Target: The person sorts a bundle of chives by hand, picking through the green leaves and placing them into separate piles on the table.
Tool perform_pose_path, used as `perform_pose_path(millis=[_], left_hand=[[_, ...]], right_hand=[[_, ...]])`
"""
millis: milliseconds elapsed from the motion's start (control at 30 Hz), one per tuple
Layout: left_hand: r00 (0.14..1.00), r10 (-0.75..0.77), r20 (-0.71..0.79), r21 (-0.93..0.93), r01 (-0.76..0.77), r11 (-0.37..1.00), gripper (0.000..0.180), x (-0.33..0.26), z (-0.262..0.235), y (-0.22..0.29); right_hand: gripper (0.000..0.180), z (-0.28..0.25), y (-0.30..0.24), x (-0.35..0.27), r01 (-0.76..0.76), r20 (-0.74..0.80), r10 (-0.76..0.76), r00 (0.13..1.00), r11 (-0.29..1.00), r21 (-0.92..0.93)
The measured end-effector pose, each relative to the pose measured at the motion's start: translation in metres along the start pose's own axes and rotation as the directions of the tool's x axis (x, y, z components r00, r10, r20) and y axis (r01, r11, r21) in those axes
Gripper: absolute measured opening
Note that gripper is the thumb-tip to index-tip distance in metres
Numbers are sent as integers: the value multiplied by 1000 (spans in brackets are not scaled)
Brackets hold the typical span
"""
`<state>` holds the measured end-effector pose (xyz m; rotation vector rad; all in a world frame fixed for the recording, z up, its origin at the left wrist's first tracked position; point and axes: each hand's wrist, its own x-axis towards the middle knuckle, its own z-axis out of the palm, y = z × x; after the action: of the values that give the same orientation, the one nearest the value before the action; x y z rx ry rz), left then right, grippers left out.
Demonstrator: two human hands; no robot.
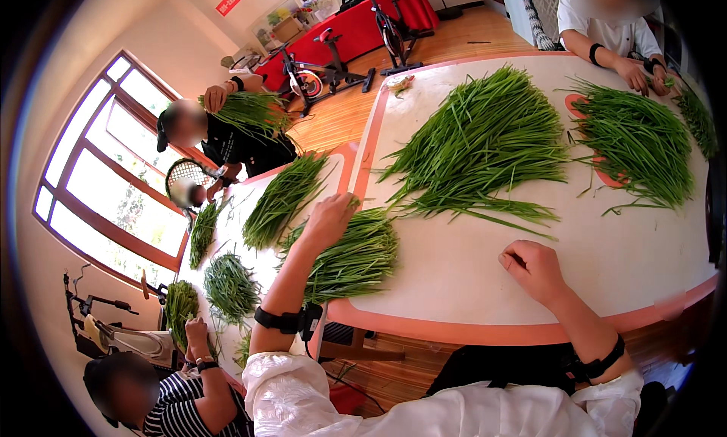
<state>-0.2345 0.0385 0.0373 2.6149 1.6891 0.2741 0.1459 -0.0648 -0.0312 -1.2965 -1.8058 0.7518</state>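
Observation:
My left hand (331, 219) is closed above a heap of garlic chives (352, 255) left of centre, with a small bit of green showing at its fingertips. Its forearm crosses over part of that heap. My right hand (536, 270) is curled shut over the white tabletop (454, 274), near the front edge, and I see nothing in it. Beyond both hands spreads a larger pile of garlic chives (485, 138), the long green blades lying roughly side by side with some loose ones at its front.
Another chive pile (640, 142) lies at the right, by the hands of a person (613, 28). More bundles (231, 285) cover the left table, where a person in stripes (193, 399) and one in black (254, 145) handle chives. Exercise bikes (329, 73) stand behind.

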Motion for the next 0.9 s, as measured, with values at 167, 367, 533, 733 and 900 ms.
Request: perform_pose_path(millis=[167,367,533,733,900], left_hand=[[997,-25,74,-140,35,990,24,3,29,13],[983,-71,167,-377,130,917,34,-3,27,14],[976,-95,197,-469,179,865,46,-6,7,21],[980,-198,1,-372,184,910,37,-14,-18,59],[980,-65,186,-811,191,553,27,-22,0,117]], right_hand=[[11,2,1,-1,28,-49,-29,998,999,-18],[8,2,0,3,19,-48,-23,999,997,-70],[7,5,-1,3,-4,-70,1,998,999,-39],[7,5,-3,3,-5,-61,5,998,1000,-5],[9,1,7,2,32,-41,-34,999,998,-61]])
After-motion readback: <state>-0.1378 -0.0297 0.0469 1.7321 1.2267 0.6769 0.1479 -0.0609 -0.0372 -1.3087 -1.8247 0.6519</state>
